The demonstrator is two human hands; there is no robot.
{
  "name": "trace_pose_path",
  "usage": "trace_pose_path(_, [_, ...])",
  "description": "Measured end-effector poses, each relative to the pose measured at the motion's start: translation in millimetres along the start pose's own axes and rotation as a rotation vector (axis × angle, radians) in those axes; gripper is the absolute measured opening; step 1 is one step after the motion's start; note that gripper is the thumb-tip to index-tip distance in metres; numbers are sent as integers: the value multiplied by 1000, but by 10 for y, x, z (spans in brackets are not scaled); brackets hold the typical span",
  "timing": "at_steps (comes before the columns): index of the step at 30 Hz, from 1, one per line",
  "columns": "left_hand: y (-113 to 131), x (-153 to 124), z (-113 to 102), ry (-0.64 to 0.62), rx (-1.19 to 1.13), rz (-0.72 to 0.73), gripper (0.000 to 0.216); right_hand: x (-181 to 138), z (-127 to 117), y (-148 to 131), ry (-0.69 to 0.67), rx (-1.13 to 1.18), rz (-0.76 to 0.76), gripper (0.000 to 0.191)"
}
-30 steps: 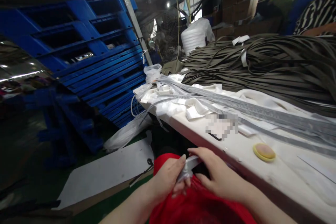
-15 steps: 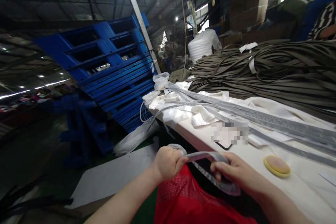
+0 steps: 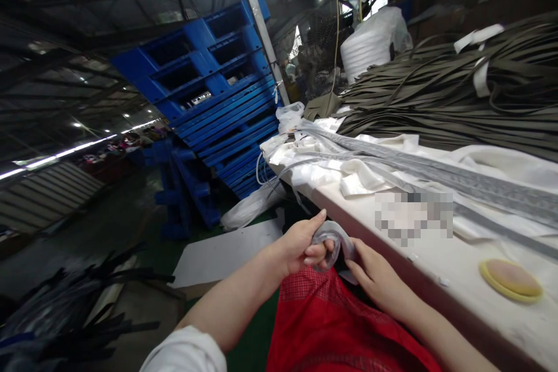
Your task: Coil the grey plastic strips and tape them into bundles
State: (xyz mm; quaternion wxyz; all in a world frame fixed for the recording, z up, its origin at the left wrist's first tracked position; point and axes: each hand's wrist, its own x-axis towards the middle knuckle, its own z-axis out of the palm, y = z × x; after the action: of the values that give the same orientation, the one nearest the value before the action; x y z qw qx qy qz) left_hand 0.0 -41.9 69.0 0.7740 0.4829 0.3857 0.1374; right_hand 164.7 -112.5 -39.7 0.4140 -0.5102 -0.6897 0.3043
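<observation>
Grey strip (image 3: pixel 342 238) now curled into coil around my left grip's (image 3: pixel 300 244) fingers; half-second ago, spanned gap between grips. Right grip (image 3: pixel 370 270) narrow, strip's outer turn between thumb and fingers. Coil above red cloth (image 3: pixel 331 325), beside bench (image 3: pixel 453 258). Winding seems under way.

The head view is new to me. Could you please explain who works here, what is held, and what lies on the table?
No machine: the work is done bare-handed, and the only camera is worn on the person's head, looking forward and down. The left hand holds a coil of grey strap, with fingers inside the loop. The right hand touches its outer side; whether it grips, I cannot tell. On the white table lie long grey straps, crumpled white strips and a yellow-rimmed round pad. Behind these is a heap of dark olive straps.
</observation>
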Motion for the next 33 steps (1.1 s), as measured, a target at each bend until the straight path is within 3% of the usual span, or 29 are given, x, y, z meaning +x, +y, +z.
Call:
trace_pose_path(4, [121, -3, -3, -46, -136, 6, 70, 8, -12, 0, 9, 54, 8, 46])
trace_pose_path(7, [236, -28, 1, -83, -221, 55, 73, 19, 1, 41, -14, 77, 53, 32])
trace_pose_path(11, [374, -52, 36, -70, -291, 234, 72, 30, -20, 61, -148, 174, 48, 29])
trace_pose_path(13, [397, -28, 44, -7, -273, 401, 65, 19, -50, 6, -237, 247, 17, 28])
trace_pose_path(16, [344, 58, -19, 228, -5, 799, 56, -27, -119, -129, -384, 407, 9, 30])
trace_pose_path(18, [251, 124, -116, 393, 443, 1010, 60, -62, -189, -187, -441, 536, 53, 32])
trace_pose_path(19, [193, 153, -170, 432, 720, 1049, 65, -73, -232, -190, -439, 601, 89, 33])
trace_pose_path(22, [6, 205, -282, 349, 1425, 913, 72, -55, -371, -90, -313, 766, 241, 36])
trace_pose_path(24, [-80, 204, -294, 254, 1613, 725, 66, -9, -446, 34, -191, 869, 346, 39])
trace_pose_path(26, [-101, 175, -280, 189, 1585, 537, 67, 36, -494, 154, -126, 1031, 425, 50])
trace_pose_path(29, [-26, 101, -277, 74, 1346, 244, 73, 68, -521, 252, -124, 1323, 458, 68])
trace_pose_path(33, [74, -7, -334, -66, 1060, -134, 75, 55, -504, 252, -98, 1439, 405, 73])
